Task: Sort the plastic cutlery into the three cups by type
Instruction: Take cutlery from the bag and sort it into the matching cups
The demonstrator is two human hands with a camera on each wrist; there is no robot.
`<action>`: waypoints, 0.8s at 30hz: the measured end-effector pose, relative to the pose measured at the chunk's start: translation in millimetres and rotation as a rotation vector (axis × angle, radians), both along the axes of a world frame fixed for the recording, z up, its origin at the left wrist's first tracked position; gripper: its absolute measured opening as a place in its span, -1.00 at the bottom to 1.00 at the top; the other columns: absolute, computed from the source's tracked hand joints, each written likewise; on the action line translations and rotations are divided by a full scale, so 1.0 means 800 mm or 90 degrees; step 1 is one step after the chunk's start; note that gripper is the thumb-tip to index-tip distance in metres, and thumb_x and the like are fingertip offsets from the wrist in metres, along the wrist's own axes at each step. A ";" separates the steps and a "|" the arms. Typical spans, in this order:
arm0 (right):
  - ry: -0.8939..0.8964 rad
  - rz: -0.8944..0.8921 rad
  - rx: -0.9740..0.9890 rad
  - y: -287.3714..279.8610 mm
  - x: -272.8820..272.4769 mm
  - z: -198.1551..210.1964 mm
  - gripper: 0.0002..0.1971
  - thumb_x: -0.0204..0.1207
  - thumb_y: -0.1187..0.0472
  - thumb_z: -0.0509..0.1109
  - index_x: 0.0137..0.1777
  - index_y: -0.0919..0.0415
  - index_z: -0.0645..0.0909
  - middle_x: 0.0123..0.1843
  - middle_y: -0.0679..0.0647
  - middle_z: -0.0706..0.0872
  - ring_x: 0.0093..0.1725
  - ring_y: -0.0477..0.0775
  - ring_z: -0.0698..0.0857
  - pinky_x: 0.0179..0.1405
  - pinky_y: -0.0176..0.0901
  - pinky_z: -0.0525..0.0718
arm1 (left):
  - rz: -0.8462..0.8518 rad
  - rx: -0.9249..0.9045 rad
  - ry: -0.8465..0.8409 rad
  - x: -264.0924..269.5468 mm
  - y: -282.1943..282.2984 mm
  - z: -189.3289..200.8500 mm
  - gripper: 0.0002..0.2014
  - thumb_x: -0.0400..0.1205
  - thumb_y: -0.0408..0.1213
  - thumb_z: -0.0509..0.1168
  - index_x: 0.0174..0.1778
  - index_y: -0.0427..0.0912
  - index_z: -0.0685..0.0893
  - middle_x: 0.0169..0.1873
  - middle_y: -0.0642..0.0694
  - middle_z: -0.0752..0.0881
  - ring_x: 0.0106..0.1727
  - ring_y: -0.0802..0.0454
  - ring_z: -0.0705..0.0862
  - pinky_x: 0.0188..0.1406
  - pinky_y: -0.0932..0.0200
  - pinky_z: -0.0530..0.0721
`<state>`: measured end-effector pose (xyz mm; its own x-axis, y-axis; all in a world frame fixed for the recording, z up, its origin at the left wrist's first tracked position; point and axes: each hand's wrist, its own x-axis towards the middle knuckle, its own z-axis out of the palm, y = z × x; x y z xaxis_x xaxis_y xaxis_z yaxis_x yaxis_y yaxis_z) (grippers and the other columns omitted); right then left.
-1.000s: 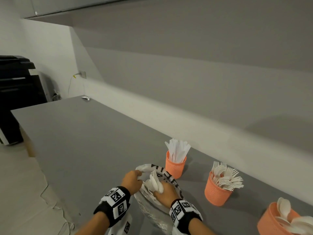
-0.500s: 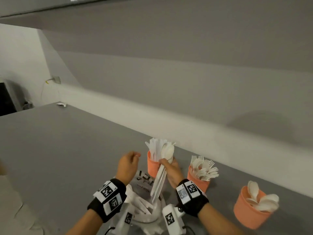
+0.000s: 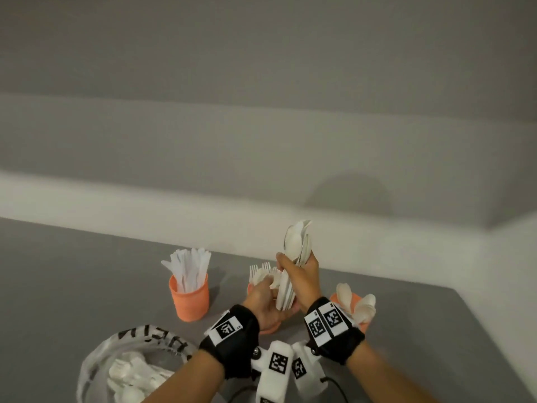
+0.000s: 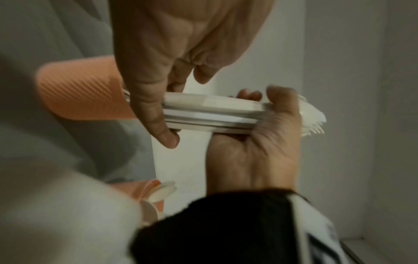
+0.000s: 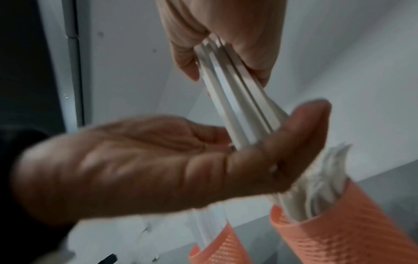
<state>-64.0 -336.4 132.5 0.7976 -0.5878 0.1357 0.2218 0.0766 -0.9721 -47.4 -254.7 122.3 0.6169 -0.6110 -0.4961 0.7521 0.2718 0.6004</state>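
Note:
My right hand [image 3: 302, 274] grips a bundle of white plastic cutlery [image 3: 295, 251] upright, spoon bowls on top; fork tines [image 4: 314, 131] show among them in the left wrist view. My left hand [image 3: 264, 301] lies under the handle ends, palm [image 5: 135, 160] flat against them and thumb [image 4: 156, 116] alongside. Both hands hover in front of the fork cup [image 3: 249, 287], which they mostly hide. An orange knife cup [image 3: 190, 301] stands to the left. The spoon cup [image 3: 334, 298] is at the right, behind my right wrist.
A clear plastic bag [image 3: 96, 359] holding more white cutlery lies at the lower left on the grey table [image 3: 87, 271]. A white wall ledge [image 3: 174, 216] runs behind the cups. The table's right edge [image 3: 476, 330] is close to the spoon cup.
My right hand lifted the bundle out of the bag and carried it right, past the knife cup to the fork cup. My left hand left the bag and came under the handles.

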 end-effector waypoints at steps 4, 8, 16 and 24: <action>0.056 -0.060 -0.014 -0.018 -0.004 -0.019 -0.94 0.46 0.38 0.41 -0.20 0.25 0.62 -0.45 0.03 0.64 -0.39 -0.03 0.65 -0.36 -0.23 0.62 | -0.092 0.049 -0.062 -0.005 -0.027 0.007 -0.45 0.68 0.11 -0.03 0.26 -0.26 0.60 -0.24 -0.22 0.79 -0.04 -0.12 0.68 -0.21 0.05 0.68; 0.073 -0.124 0.002 -0.038 -0.002 -0.032 -0.84 0.55 0.37 0.31 -0.25 0.21 0.56 -0.44 0.06 0.59 -0.40 -0.01 0.60 -0.41 -0.30 0.61 | -0.257 0.203 -0.239 -0.008 -0.029 0.016 -0.36 0.60 0.31 -0.11 0.22 -0.10 0.59 -0.04 -0.08 0.67 0.15 0.05 0.61 -0.13 0.14 0.57; 0.151 -0.073 -0.220 -0.029 -0.022 -0.037 -0.84 0.59 0.38 0.24 0.00 0.17 0.62 -0.15 0.12 0.68 -0.14 0.02 0.65 -0.07 -0.04 0.67 | -0.095 0.189 -0.462 0.007 -0.050 0.004 -0.43 0.42 -0.12 0.49 0.29 -0.26 0.52 0.18 -0.19 0.67 0.23 -0.10 0.64 0.26 0.09 0.58; 0.215 0.229 -0.001 -0.036 -0.051 -0.022 -0.95 0.48 0.42 0.32 -0.12 0.33 0.61 -0.51 -0.01 0.70 -0.54 -0.11 0.66 -0.52 -0.31 0.60 | -0.126 0.156 -0.503 0.012 -0.048 0.014 -0.85 0.49 -0.24 0.42 -0.15 -0.27 0.73 -0.18 -0.17 0.79 -0.18 0.01 0.74 -0.11 0.18 0.72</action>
<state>-104.8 -365.1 114.8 0.9495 -0.2673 -0.1646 -0.1456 0.0897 -0.9853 -37.7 -293.4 133.6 0.7307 -0.6757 -0.0974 0.1075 -0.0270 0.9938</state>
